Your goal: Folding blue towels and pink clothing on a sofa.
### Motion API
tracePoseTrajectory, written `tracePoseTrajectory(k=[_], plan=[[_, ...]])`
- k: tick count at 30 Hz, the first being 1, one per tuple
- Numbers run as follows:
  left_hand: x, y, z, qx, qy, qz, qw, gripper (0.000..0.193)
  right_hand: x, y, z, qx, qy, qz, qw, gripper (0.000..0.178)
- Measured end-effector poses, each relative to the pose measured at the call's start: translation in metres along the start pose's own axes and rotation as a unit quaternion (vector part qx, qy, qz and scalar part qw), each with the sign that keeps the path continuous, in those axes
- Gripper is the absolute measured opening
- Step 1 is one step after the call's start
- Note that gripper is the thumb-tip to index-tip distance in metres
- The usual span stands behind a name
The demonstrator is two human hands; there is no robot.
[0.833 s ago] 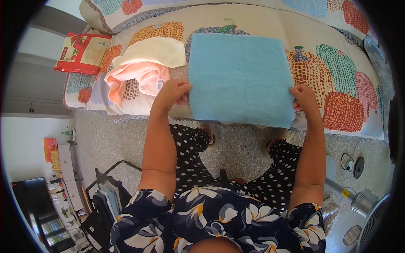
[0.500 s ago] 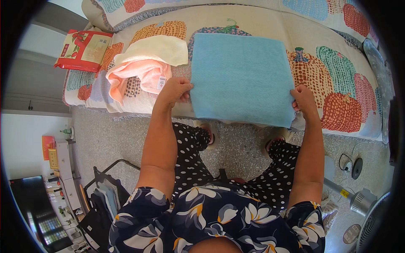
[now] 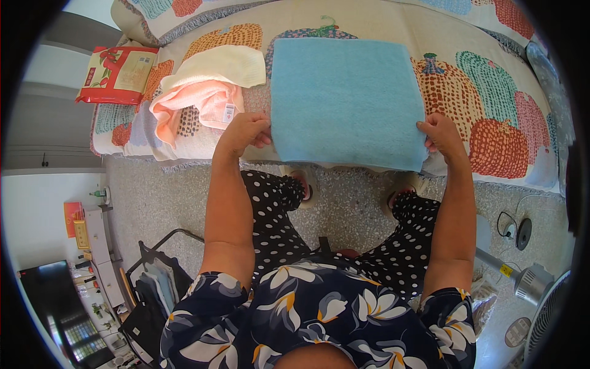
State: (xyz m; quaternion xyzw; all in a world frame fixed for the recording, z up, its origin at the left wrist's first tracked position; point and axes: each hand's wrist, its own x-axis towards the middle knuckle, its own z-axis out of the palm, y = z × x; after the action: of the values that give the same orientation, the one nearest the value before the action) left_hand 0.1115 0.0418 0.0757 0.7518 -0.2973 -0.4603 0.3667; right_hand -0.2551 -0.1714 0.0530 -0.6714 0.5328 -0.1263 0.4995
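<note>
A light blue towel (image 3: 347,101) lies spread on the patterned sofa cover (image 3: 362,18), its near edge reaching the front of the seat. At the towel's left edge is my left hand (image 3: 244,132), fingers curled and thumb pressed in a pinch at the border. My right hand (image 3: 441,136) is closed at the opposite edge, its thumb over the blue cloth. Left of the blue towel, a cream towel (image 3: 221,64) and a pink towel (image 3: 200,104) with a white tag lie loosely bunched together.
A red and beige package (image 3: 117,75) sits at the sofa's far left. Below right are a standing fan (image 3: 534,286) and a cable with a plug (image 3: 509,230). A black-framed rack with folded cloths (image 3: 158,286) stands lower left, near a television (image 3: 58,307).
The whole view has shifted slightly, with the sofa higher in it. Both hands sit a little nearer to me along the blue towel's edges. The towel stays spread flat.
</note>
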Motion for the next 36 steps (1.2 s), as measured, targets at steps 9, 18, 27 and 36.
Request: tracePoseTrajectory(k=[9, 18, 27, 36], plan=[[0.001, -0.005, -0.001, -0.034, -0.03, -0.001, 0.999, 0.015, 0.002, 0.005, 0.004, 0.015, 0.009, 0.008, 1.0, 0.019], [0.005, -0.011, -0.003, -0.027, -0.029, 0.004, 0.999, 0.012, 0.001, 0.006, 0.003, 0.03, 0.005, 0.012, 0.999, 0.019], [0.0, -0.006, 0.003, 0.041, 0.001, -0.004, 0.999, 0.014, 0.004, 0.008, 0.006, 0.017, 0.014, 0.019, 1.0, 0.018], [-0.014, -0.001, 0.003, 0.069, -0.037, -0.032, 0.996, 0.018, -0.006, 0.006, -0.002, 0.04, -0.003, 0.006, 0.999, 0.021]])
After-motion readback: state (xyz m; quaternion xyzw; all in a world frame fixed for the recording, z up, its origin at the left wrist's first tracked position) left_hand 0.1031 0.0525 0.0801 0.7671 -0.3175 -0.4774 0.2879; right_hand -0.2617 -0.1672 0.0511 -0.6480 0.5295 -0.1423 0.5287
